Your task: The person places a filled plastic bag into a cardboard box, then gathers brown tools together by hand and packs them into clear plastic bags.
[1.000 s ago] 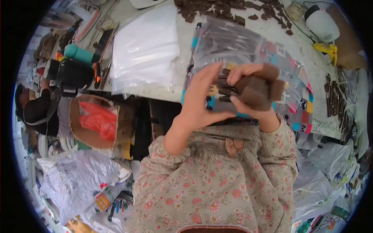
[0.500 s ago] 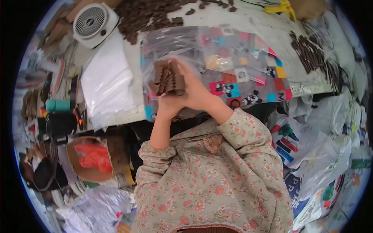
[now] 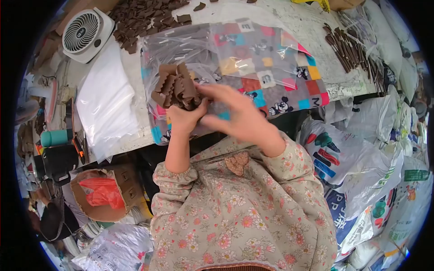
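Note:
My left hand is wrapped round the bottom of a bundle of brown zigzag-edged pieces, whose material I cannot make out. The tops of the pieces fan out above the fingers. Just right of the bundle is my right hand, slightly blurred, its thumb and fingers apart and the fingertips close to the pieces; whether they touch is unclear. Beneath both hands lies a patterned cloth with coloured squares and cartoon figures, partly covered by clear plastic bags.
A heap of brown pieces lies at the back beside a white fan. White plastic sheets are at the left. Brown sticks lie at the right. A cardboard box and stuffed plastic bags stand below the table.
My right hand has come off the bundle and opened to its right. The bundle's pieces have spread apart in my left hand. The view has shifted, so the table appears further left.

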The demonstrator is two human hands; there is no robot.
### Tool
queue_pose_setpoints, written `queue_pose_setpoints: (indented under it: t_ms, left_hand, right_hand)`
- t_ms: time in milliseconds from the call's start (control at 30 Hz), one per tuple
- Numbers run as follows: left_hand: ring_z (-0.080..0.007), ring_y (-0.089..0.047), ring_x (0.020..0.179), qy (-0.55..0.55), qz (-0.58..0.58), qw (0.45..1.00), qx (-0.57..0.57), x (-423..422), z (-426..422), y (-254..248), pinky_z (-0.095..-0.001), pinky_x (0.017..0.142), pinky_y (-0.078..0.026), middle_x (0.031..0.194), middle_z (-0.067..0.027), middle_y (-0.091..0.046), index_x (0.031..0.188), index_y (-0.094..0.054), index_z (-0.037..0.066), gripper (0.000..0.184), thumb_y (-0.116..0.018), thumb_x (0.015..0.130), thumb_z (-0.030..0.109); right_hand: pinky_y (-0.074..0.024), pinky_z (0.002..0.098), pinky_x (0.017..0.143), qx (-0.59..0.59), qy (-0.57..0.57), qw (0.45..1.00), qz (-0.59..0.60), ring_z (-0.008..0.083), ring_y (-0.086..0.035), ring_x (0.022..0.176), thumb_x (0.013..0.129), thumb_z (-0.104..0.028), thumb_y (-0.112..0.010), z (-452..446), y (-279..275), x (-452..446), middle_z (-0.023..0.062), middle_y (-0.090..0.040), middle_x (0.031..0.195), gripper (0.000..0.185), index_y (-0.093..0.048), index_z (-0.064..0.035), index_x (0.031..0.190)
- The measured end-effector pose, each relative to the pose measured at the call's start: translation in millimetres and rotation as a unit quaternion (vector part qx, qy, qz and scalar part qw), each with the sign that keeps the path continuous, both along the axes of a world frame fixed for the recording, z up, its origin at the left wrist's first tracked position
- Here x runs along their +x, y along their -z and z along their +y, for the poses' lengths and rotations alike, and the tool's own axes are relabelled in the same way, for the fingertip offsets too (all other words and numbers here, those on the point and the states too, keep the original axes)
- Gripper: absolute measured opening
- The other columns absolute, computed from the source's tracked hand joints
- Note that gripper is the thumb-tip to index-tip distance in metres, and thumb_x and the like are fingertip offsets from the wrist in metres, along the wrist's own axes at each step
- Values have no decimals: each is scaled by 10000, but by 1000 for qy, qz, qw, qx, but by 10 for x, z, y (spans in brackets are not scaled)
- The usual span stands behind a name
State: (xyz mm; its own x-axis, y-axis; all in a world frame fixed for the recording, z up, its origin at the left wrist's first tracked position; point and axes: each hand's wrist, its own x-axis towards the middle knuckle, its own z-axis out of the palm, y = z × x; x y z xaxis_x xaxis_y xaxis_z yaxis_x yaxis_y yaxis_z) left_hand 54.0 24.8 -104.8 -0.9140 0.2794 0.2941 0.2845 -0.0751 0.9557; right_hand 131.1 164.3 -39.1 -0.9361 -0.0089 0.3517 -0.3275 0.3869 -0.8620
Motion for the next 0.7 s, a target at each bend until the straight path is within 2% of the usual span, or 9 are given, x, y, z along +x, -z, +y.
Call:
queue_pose_setpoints:
  t_ms: [67, 167, 200, 267, 400, 567, 600, 633, 700]
  left_hand:
    - [-153, -539, 870, 16, 16, 1000, -14, -31, -21, -66, -299, 784, -451, 928, -68, -549, 1027, -485, 2, 462, -679, 607, -1]
    - [-216, -498, 895, 41, -35, 980, 194, -76, -58, -57, -375, 878, -389, 927, -82, -483, 1047, -406, 40, 423, -608, 676, 19]
    - [-216, -498, 895, 40, -34, 980, 190, -66, -88, -75, -375, 878, -389, 927, -82, -483, 1047, -406, 40, 423, -608, 676, 19]
    - [-219, -506, 876, 51, -90, 935, 339, -28, -124, -135, -370, 827, -425, 926, -88, -477, 1062, -386, 49, 461, -604, 659, 5]
    - [-219, -489, 887, 131, -60, 906, 399, 225, -266, -305, -400, 873, -401, 930, -79, -452, 1107, -359, 77, 559, -675, 648, 117]
    - [-223, -515, 897, 322, -177, 792, 488, 677, 20, -292, -427, 937, -384, 943, -69, -472, 1134, -348, 80, 607, -686, 634, 144]
    - [-187, -503, 854, 324, -258, 792, 448, 768, 105, -296, -438, 976, -348, 903, -22, -471, 1109, -385, 116, 631, -752, 617, 260]
    - [-209, -530, 860, 313, -325, 774, 445, 840, 246, -436, -466, 1007, -289, 907, -52, -486, 1121, -370, 90, 616, -708, 611, 166]
    - [-195, -499, 854, 348, -315, 789, 396, 816, 569, -357, -475, 1042, -229, 896, -33, -458, 1124, -369, 110, 618, -702, 621, 247]
  right_hand:
    - [-459, 266, 725, 43, 138, 989, 14, 168, -596, 805, 696, -62, -678, 299, 58, 26, 58, -627, 892, 254, -629, -55, 945]
    - [-446, 321, 736, 343, 256, 903, 31, 235, -538, 862, 679, -115, -666, 878, 312, -31, 61, -597, 903, 216, -635, -103, 893]
    - [-446, 321, 736, 340, 256, 904, 31, 235, -538, 862, 679, -115, -666, 1008, 466, -30, 61, -597, 903, 216, -635, -103, 893]
    - [-456, 328, 703, 368, 215, 904, 24, 229, -559, 805, 705, -124, -652, 1190, 630, -38, 59, -602, 847, 172, -634, -86, 872]
    - [-461, 302, 644, 373, 236, 897, 24, 210, -574, 701, 709, -116, -659, 1340, 562, 55, 59, -600, 766, 141, -631, -56, 834]
    - [-415, 221, 544, 167, 202, 947, -185, 92, -540, 604, 713, -106, -682, 1283, 359, 218, 36, -596, 709, 126, -604, -12, 743]
    - [-414, 219, 541, 101, 144, 952, -250, 76, -533, 611, 722, -111, -683, 1231, 352, 233, 21, -596, 711, 132, -600, -11, 745]
    - [-434, 216, 575, 14, 122, 935, -331, 72, -539, 633, 764, -148, -661, 1201, 370, 241, 18, -595, 736, 160, -603, 0, 784]
    - [-446, 217, 597, -77, 109, 930, -342, 83, -550, 644, 786, -160, -639, 1248, 383, 256, 30, -597, 749, 174, -603, 7, 818]
